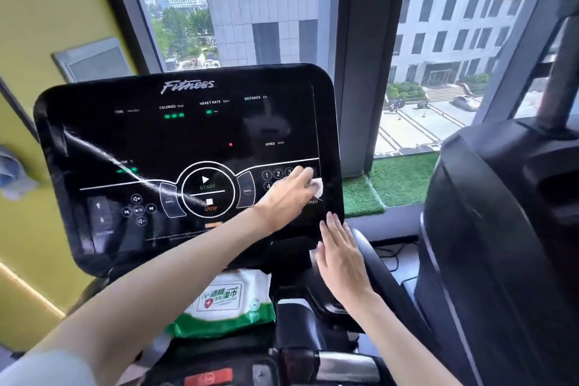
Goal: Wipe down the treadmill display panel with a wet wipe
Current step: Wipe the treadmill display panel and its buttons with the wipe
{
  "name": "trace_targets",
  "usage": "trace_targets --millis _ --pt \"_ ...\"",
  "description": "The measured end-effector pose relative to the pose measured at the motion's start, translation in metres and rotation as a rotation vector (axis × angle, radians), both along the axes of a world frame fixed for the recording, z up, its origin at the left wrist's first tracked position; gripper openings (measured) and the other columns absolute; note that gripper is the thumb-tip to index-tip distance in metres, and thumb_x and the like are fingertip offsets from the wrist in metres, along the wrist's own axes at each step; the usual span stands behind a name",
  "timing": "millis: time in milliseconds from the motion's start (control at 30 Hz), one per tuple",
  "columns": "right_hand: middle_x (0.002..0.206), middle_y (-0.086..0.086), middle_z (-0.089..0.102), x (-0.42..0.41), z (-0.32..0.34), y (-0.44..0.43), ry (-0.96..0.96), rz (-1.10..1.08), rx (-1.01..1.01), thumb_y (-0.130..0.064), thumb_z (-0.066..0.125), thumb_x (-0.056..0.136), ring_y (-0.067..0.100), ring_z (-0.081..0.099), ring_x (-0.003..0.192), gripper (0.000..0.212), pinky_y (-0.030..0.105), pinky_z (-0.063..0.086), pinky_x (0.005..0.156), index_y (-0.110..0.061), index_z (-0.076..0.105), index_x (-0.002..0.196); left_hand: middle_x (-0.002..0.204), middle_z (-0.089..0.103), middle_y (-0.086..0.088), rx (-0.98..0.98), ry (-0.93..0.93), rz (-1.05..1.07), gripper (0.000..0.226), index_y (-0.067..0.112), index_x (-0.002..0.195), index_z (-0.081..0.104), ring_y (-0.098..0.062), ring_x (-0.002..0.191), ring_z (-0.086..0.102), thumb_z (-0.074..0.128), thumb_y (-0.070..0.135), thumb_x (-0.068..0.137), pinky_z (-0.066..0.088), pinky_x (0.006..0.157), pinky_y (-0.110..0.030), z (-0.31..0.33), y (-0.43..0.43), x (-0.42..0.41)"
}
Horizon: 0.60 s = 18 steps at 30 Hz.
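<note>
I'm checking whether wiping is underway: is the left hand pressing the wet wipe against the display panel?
Touching. The head view shows the left hand with its fingers flat over the white wet wipe, which lies against the display panel beside the number keys.

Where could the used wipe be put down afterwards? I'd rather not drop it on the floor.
Little room. The ledge under the display panel is filled by the wet wipe pack; the left hand presses the wipe by the number keys, the right hand crowds the panel's lower right corner. Bare: the green turf sill beside the window.
</note>
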State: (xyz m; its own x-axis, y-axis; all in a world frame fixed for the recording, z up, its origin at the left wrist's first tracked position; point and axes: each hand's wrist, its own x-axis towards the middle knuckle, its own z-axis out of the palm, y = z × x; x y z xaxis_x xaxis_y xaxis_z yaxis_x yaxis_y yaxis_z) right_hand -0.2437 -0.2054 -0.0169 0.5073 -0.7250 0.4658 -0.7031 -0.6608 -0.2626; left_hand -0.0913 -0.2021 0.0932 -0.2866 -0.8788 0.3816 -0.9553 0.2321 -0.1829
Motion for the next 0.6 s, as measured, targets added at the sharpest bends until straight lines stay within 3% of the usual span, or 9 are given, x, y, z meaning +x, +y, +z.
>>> trace_targets --millis 167,267,333,400,500,600 --pt "0.132 0.019 0.053 -0.001 0.007 -0.006 0.0 -0.007 0.03 -0.019 0.031 0.088 0.029 0.051 0.123 0.046 0.039 0.032 0.106 0.002 0.058 0.119 0.097 0.042 -0.011 -0.277 0.276 0.232 0.047 0.008 0.104 0.054 -0.024 0.092 0.039 0.044 -0.02 0.067 0.033 0.051 -0.031 0.062 -0.024 0.0" --pt "0.131 0.019 0.054 -0.002 0.007 -0.008 -0.026 0.008 0.015 -0.016 0.034 0.088 0.029 0.052 0.122 0.043 0.041 0.034 0.105 0.002 0.059 0.118 0.097 0.047 -0.013 -0.246 0.178 0.244 0.049 0.004 0.107 0.052 -0.028 0.089 0.045 0.054 -0.02 0.064 0.033 0.047 -0.028 0.055 -0.033 -0.004" --pt "0.129 0.02 0.055 -0.003 0.004 -0.008 -0.045 0.002 -0.003 -0.01 0.049 0.085 0.031 0.053 0.12 0.036 0.042 0.036 0.103 0.003 0.061 0.116 0.089 0.052 -0.011 -0.219 0.043 0.205 0.055 0.003 0.105 0.057 -0.027 0.079 0.051 0.067 -0.015 0.053 0.033 0.043 -0.026 0.032 -0.029 -0.007" --pt "0.127 0.02 0.057 -0.004 0.001 -0.007 -0.042 -0.012 -0.009 -0.01 0.053 0.082 0.032 0.055 0.118 0.036 0.042 0.036 0.101 0.003 0.062 0.114 0.085 0.054 -0.007 -0.2 -0.076 0.177 0.054 0.004 0.106 0.061 -0.022 0.078 0.05 0.069 -0.005 0.053 0.041 0.047 -0.025 0.006 -0.025 -0.008" --pt "0.126 0.019 0.058 -0.006 0.0 -0.005 -0.015 -0.011 0.011 -0.021 0.033 0.083 0.03 0.057 0.116 0.048 0.042 0.031 0.102 0.002 0.063 0.113 0.083 0.054 -0.01 -0.13 -0.14 0.016 0.038 0.001 0.102 0.063 -0.021 0.078 0.037 0.05 -0.002 0.066 0.049 0.056 -0.03 -0.024 -0.012 0.0" --pt "0.128 0.02 0.057 -0.007 -0.003 -0.002 -0.001 -0.001 0.036 -0.024 0.03 0.084 0.03 0.056 0.117 0.052 0.043 0.028 0.104 0.003 0.062 0.115 0.083 0.054 -0.006 -0.032 -0.252 -0.055 0.043 0.005 0.099 0.064 -0.019 0.076 0.042 0.031 0.001 0.071 0.047 0.059 -0.027 -0.031 -0.002 0.008"
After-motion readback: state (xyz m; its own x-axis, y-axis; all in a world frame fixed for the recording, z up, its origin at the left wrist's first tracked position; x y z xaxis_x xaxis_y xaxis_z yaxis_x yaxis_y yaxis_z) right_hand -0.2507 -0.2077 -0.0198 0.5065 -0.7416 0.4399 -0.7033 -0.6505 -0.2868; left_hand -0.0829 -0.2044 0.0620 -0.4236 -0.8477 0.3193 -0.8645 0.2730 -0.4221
